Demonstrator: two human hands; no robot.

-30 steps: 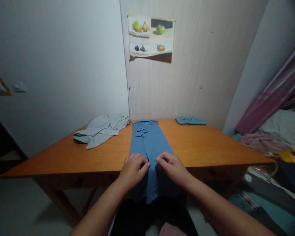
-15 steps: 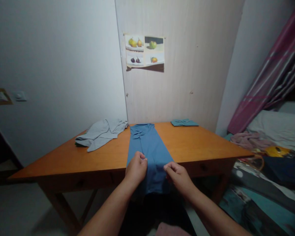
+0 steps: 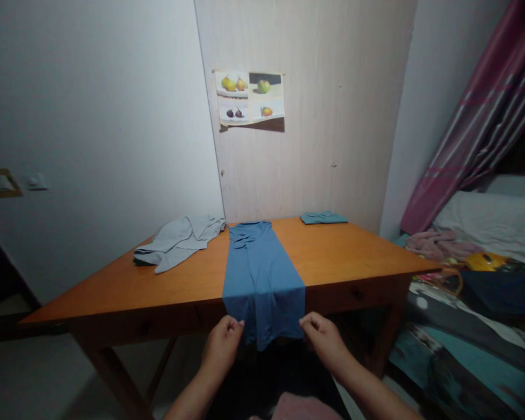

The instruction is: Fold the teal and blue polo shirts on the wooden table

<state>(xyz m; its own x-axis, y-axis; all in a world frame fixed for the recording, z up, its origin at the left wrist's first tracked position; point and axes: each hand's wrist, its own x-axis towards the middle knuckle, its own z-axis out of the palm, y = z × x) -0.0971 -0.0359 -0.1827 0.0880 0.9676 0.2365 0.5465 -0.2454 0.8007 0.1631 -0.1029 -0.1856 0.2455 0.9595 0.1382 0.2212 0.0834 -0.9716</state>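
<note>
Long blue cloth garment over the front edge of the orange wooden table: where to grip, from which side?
Likely the side edges near the hanging end of the long blue cloth garment, one hand each, from the near side. That end hangs free past the orange wooden table, so both faces can be pinched; the left hand and right hand are at opposite edges there.

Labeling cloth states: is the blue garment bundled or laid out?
Laid out lengthwise: the blue garment runs down the table, its near end hanging over the front edge. Cannot tell whether it's doubled.
</note>
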